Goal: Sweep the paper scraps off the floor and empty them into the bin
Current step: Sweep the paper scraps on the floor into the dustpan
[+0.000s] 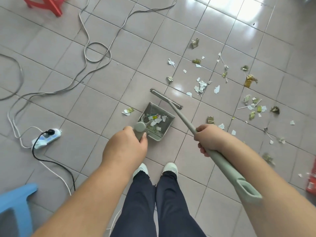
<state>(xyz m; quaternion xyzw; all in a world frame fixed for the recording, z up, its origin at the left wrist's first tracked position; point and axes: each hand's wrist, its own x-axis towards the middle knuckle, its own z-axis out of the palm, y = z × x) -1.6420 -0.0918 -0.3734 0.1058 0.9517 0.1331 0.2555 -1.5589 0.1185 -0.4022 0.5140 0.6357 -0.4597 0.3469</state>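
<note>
A grey-green dustpan [166, 117] stands on the tiled floor in front of my feet, with several paper scraps inside it. My left hand [126, 147] grips the top of its upright handle [141, 130]. My right hand [207, 139] grips the long handle of a grey-green broom [181, 115], whose flat head [164, 98] rests on the floor just beyond the dustpan's mouth. Several white, green and yellow paper scraps [201, 86] lie scattered to the right. A few scraps [128, 111] lie left of the dustpan. No bin is in view.
Grey cables [89, 52] loop over the floor at the left, running to a white power strip [47, 138] with a black plug. A red stool [44, 4] stands at the top left, a blue stool [15, 202] at the bottom left, a red object [312, 183] at the right edge.
</note>
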